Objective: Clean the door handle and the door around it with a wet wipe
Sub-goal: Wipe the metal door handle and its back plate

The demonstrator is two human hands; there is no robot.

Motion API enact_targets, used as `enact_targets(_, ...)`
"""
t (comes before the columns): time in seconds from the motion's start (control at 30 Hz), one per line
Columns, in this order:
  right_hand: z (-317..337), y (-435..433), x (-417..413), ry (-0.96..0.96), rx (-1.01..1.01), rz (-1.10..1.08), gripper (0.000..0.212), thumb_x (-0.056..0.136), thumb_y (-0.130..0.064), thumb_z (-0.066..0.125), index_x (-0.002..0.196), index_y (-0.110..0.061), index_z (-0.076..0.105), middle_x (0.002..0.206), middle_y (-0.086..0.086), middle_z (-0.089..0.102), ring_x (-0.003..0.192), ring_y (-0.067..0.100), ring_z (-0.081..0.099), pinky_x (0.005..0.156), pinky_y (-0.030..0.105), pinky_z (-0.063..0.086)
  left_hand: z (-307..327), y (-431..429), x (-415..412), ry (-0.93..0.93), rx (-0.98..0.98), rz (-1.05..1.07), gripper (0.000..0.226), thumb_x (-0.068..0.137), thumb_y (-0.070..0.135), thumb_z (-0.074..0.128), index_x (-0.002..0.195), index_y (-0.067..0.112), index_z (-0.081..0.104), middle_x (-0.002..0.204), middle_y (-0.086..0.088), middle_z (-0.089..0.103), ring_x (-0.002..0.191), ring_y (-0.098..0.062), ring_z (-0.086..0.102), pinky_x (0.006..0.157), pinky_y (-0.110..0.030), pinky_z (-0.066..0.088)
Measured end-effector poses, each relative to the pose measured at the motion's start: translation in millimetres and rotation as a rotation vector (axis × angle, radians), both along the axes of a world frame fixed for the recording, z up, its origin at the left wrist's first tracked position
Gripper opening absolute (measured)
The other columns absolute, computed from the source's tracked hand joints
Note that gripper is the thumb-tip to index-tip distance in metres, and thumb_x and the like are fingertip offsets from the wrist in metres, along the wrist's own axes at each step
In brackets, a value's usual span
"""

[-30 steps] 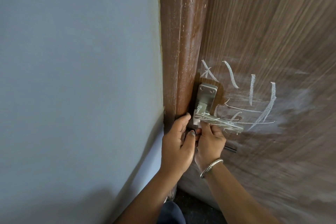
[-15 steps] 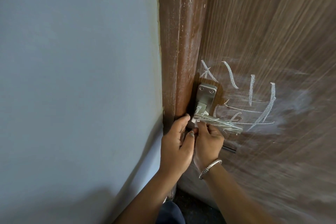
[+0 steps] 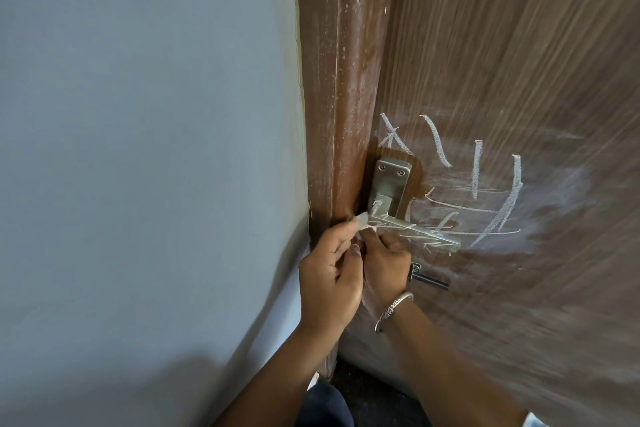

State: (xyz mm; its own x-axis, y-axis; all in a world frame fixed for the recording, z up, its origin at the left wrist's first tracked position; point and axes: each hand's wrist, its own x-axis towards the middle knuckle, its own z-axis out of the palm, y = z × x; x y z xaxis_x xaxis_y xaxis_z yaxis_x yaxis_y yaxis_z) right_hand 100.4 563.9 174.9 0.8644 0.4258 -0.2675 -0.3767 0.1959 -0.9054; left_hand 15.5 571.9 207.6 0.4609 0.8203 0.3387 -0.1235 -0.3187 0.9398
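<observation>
From 12 to 5 o'clock, a wood-grain door [image 3: 519, 45], streaked at centre with white chalk marks [image 3: 498, 198]. At 9 o'clock, a grey-blue wall [image 3: 138, 149]. Between the two, a brown door frame [image 3: 332, 80] running 12 to 6.

Just below centre, at the door's edge beside the frame, the metal door handle [image 3: 415, 230]. Backplate [image 3: 393, 180] upright; lever's long axis from the pivot toward 4 o'clock, free end pointing that way, scribbled white.

At 7 o'clock of the pivot, the left hand [image 3: 329, 277]. Beside it at 3 o'clock, under the lever, the right hand [image 3: 384, 263], fingers curled upward; cannot tell whether gripping anything. On that wrist, a silver bracelet [image 3: 393, 310]. At 5 o'clock of the lever, a dark rod [image 3: 433, 282].

Pinched between left thumb and forefinger, a small white wipe [image 3: 361, 219], touching the lever's pivot end.
</observation>
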Motion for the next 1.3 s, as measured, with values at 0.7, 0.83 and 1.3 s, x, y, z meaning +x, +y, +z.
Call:
enact_targets(0.7, 1, 6, 4, 0.023, -0.095, -0.005, 0.029, 0.083, -0.002, 0.059, 0.057, -0.005, 0.048, 0.047, 0.006, 0.043, 0.040, 0.015, 0.038, 0.041, 0.023, 0.032, -8, 1, 0, 0.020, -0.013, -0.012, 0.041, 0.085, -0.012, 0.052, 0.114, 0.015, 0.062, 0.113, 0.002, 0.066, 0.107, -0.001, 0.060, 0.092, -0.015, 0.046)
enact_targets(0.83, 2, 3, 1, 0.142, 0.002, -0.017, 0.023, 0.086, -0.004, 0.056, 0.064, -0.008, 0.051, 0.050, 0.003, 0.045, 0.042, 0.012, 0.040, 0.043, 0.023, 0.033, -6, 1, -1, 0.012, -0.021, -0.010, 0.039, 0.085, -0.009, 0.052, 0.113, 0.017, 0.062, 0.112, 0.004, 0.066, 0.106, -0.001, 0.061, 0.090, -0.013, 0.046)
enact_targets(1.3, -16, -20, 9, -0.265, -0.121, -0.223, 0.016, 0.088, -0.012, 0.058, 0.076, -0.017, 0.048, 0.062, 0.005, 0.056, 0.053, 0.018, 0.051, 0.048, 0.031, 0.043, -8, 0, 0, 0.013, -0.054, -0.010, 0.035, 0.085, -0.006, 0.052, 0.113, 0.013, 0.062, 0.112, 0.000, 0.066, 0.107, -0.001, 0.061, 0.089, -0.013, 0.046)
